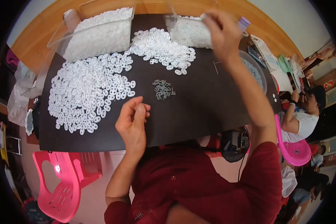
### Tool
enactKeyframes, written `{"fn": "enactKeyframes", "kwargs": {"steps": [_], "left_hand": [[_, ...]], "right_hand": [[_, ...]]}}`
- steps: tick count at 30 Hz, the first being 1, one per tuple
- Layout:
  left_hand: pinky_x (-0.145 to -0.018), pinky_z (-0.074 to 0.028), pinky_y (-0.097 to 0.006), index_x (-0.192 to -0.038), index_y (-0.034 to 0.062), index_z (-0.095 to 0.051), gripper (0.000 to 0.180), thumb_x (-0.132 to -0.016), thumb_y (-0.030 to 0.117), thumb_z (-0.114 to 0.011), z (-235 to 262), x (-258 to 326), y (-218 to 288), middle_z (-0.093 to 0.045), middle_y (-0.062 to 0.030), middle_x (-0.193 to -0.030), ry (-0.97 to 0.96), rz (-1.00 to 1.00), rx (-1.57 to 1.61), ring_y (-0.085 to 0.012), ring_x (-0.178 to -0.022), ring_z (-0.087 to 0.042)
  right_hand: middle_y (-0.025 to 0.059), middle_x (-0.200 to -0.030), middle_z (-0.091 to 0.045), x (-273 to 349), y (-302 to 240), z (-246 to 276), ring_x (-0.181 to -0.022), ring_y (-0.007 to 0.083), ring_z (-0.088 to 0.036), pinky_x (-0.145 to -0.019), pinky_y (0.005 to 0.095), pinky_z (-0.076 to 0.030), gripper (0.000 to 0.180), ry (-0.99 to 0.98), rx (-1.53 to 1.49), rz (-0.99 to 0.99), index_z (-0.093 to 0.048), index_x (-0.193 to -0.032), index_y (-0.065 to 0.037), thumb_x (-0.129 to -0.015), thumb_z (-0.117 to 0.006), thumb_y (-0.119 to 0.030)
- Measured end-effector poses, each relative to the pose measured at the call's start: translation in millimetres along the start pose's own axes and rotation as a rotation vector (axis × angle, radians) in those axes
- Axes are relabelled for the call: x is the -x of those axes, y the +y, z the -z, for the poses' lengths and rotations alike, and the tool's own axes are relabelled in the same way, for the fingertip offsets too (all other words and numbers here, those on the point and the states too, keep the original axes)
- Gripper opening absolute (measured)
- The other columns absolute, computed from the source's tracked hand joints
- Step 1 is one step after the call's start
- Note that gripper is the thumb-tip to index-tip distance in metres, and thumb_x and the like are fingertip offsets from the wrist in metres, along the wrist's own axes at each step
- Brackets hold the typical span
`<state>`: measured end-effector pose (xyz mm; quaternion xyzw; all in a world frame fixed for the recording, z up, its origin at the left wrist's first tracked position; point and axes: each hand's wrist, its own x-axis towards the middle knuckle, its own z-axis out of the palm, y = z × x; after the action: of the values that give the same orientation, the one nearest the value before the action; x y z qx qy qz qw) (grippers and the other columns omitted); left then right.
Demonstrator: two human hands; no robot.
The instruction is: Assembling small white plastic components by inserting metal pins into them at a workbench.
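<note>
My left hand (132, 125) is above the dark table near its front edge, thumb and fingers curled together. Whatever it may hold is hidden. Just beyond it lies a small heap of short grey screws (163, 90). To its left spreads a wide pile of white oval plastic pieces with two holes (86, 89). My right hand (224, 35), blurred by motion, is raised at the far right beside a clear bin (190, 33) of white pieces. A small white piece (202, 16) shows at its pinched fingertips. Another white heap (160, 48) lies between the bins.
A larger clear bin (100, 37) of white pieces stands far left. At the right are a round tub (263, 80) of small grey parts, a T-shaped tool (215, 67) and a white basket (264, 50). A pink chair (65, 186) stands front left; another person (302, 112) sits right.
</note>
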<state>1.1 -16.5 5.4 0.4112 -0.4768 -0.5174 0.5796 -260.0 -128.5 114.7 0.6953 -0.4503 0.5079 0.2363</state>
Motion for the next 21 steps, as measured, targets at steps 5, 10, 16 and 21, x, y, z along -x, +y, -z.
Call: {"fn": "enactKeyframes", "kwargs": {"steps": [5, 10, 16, 21], "left_hand": [[-0.064, -0.046, -0.022, -0.097, -0.0038, -0.062, 0.014, -0.086, 0.004, -0.059, 3, -24, 0, -0.062, -0.0040, -0.081, -0.045, 0.000, -0.207, -0.0083, -0.071, -0.056], [-0.063, -0.046, -0.023, -0.097, -0.0029, -0.063, 0.014, -0.084, 0.001, -0.060, 13, -38, -2, -0.063, -0.0056, -0.079, -0.131, -0.091, -0.351, -0.0093, -0.069, -0.057], [-0.062, -0.045, -0.022, -0.097, -0.0022, -0.062, 0.014, -0.084, 0.002, -0.059, 7, -43, 0, -0.062, -0.0058, -0.077, -0.198, -0.125, -0.461, -0.0096, -0.067, -0.055], [-0.059, -0.045, -0.025, -0.092, -0.0015, -0.063, 0.012, -0.080, -0.001, -0.062, 2, -42, -4, -0.063, -0.0094, -0.075, -0.195, -0.129, -0.476, -0.0139, -0.062, -0.057]], "right_hand": [[0.0188, -0.082, -0.062, -31, 66, -1, -0.082, 0.0334, -0.059, -0.074, 0.0422, -0.044, 0.015, -0.025, 0.248, -0.075, -0.066, -0.084, -0.004, -0.072, -0.063, -0.013], [0.0103, -0.079, -0.064, 14, 31, -17, -0.073, 0.0239, -0.059, -0.070, 0.0334, -0.046, 0.009, -0.156, 0.181, 0.107, -0.066, -0.084, -0.002, -0.075, -0.064, -0.006], [0.0075, -0.072, -0.058, 80, -22, -51, -0.072, 0.0264, -0.056, -0.065, 0.0357, -0.045, 0.011, -0.465, -0.123, 0.022, -0.066, -0.081, -0.009, -0.071, -0.066, -0.005], [0.0072, -0.070, -0.055, 87, -25, -84, -0.071, 0.0268, -0.053, -0.061, 0.0379, -0.043, 0.011, -0.529, -0.052, 0.091, -0.066, -0.080, -0.011, -0.070, -0.066, -0.006]]}}
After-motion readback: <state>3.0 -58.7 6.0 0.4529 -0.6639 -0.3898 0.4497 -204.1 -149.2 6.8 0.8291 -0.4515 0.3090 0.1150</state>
